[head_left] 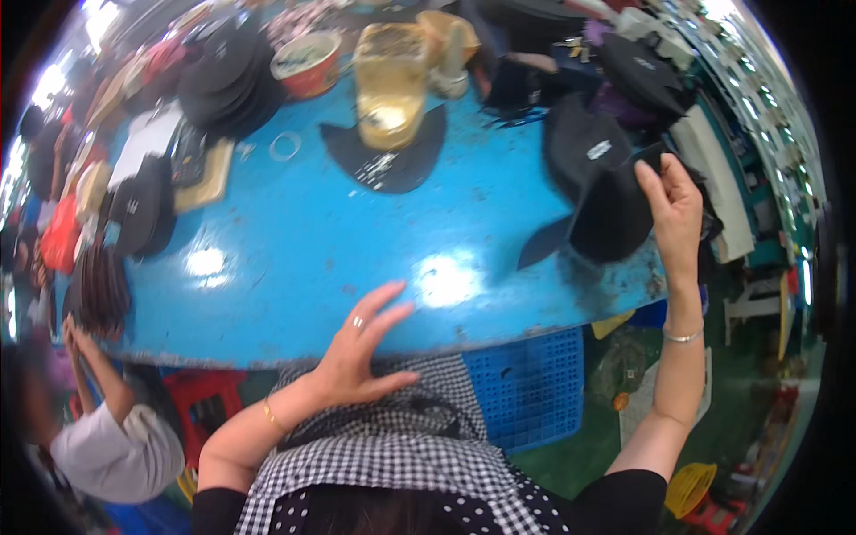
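Note:
My right hand point(675, 203) is raised at the right side of the blue table point(312, 241). Its thumb and fingers pinch the upper edge of a black cap point(615, 214), whose pointed flap hangs down toward the tabletop. Behind this cap lies another black cap piece point(580, 147) with a small white mark. My left hand point(364, 346) hovers over the table's front edge, fingers spread, holding nothing. Across the table, a black crescent-shaped visor piece point(397, 169) lies flat with white bits on it. A yellowish translucent plastic container point(390, 80) stands over its inner edge.
Stacked black visor pieces point(223, 76), a red-rimmed bowl point(306, 67) and a clear ring point(285, 146) lie at the back left. More dark pieces point(100, 285) sit at the left edge, beside another person point(116, 437). A blue plastic crate point(526, 388) is below the front edge.

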Action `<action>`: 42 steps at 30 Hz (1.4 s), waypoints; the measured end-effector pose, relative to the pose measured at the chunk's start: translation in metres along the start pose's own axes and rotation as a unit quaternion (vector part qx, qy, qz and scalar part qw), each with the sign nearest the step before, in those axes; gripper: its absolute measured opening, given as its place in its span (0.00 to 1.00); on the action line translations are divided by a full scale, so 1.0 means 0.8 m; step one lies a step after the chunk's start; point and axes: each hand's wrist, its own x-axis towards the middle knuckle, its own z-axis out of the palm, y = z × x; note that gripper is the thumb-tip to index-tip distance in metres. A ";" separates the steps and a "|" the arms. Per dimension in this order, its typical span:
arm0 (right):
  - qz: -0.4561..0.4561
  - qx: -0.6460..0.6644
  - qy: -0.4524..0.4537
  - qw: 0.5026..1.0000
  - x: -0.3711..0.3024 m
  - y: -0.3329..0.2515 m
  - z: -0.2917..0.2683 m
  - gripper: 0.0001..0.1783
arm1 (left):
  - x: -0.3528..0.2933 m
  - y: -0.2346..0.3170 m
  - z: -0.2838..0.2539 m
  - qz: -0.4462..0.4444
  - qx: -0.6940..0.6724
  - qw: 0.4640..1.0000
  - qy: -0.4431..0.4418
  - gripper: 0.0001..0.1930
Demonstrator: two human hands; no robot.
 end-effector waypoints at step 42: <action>-0.141 -0.028 -0.091 0.985 0.141 0.033 0.314 0.12 | -0.017 -0.036 -0.057 0.051 0.033 0.988 -0.140 0.35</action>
